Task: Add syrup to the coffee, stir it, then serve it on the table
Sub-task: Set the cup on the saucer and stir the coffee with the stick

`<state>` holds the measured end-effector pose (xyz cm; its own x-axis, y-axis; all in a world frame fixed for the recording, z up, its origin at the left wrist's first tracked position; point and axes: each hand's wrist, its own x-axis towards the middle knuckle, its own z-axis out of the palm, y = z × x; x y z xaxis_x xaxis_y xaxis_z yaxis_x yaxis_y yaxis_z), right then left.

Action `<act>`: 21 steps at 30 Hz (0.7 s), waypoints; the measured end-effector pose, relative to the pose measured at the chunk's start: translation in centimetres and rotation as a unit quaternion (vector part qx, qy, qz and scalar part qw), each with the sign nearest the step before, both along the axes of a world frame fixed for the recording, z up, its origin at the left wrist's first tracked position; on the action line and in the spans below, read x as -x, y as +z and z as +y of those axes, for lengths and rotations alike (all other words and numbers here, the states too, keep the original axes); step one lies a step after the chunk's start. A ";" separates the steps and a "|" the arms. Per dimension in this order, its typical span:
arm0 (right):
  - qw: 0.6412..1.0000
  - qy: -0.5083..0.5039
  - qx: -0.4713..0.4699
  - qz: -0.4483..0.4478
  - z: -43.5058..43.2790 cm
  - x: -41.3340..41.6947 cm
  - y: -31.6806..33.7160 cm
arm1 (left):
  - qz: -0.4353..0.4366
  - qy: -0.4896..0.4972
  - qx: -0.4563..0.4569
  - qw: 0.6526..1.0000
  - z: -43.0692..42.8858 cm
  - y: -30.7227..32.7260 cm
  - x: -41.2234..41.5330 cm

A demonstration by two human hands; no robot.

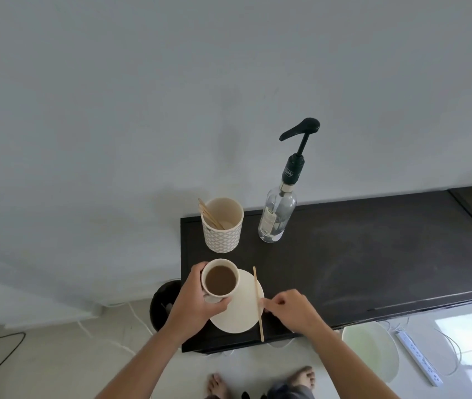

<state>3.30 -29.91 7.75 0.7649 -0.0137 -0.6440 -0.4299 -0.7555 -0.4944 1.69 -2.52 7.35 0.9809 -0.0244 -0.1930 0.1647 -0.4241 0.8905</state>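
Left hand (197,300) gripping coffee cup (219,280) at white plate (243,318) edge. Right hand (292,309) hovering, fingers curled beside wooden stirrer (256,283) lying across plate; touching it or not, cannot tell.

The left hand (200,295) grips the coffee cup (221,262), fingers and thumb curled round its wall, with the bare forearm extended from the lower centre. The right hand (289,309) lies palm down, fingers curled, thumb and forefinger tips drawn together. Whether they pinch anything cannot be determined.
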 end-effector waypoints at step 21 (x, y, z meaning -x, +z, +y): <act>0.998 -0.058 -0.011 -0.034 1.6 -0.7 -0.4 | -0.001 -0.027 0.023 0.999 -1.3 -1.6 0.5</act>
<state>3.98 -28.29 7.32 0.8009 -0.0907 -0.5919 -0.4785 -0.6912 -0.5415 1.21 -3.81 5.71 0.9781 -0.0868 -0.1893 0.1412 -0.3915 0.9093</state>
